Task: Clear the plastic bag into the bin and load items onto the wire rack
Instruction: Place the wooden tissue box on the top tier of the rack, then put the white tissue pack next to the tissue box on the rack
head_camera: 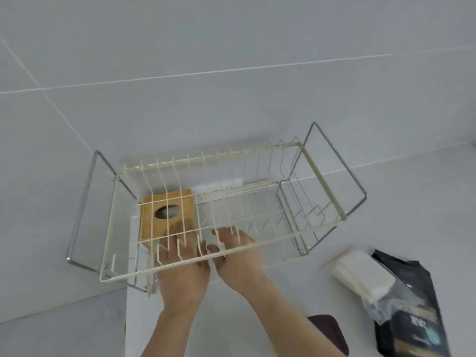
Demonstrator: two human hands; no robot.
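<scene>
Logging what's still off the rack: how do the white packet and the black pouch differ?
The white packet is pale, blocky and in clear plastic; the black pouch is dark, flatter and printed. The white packet is smaller and lies partly over the black pouch's upper end. The black pouch runs past the frame's bottom edge; the white packet shows whole. Both lie on the white counter, outside the wire rack.

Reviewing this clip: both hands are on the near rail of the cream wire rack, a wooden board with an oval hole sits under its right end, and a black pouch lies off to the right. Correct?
Not quite. In the head view the wooden board sits under the left end of the wire rack, not the right. The rest holds: the left hand and right hand are at the near rail, and the black pouch lies to the right.
</scene>
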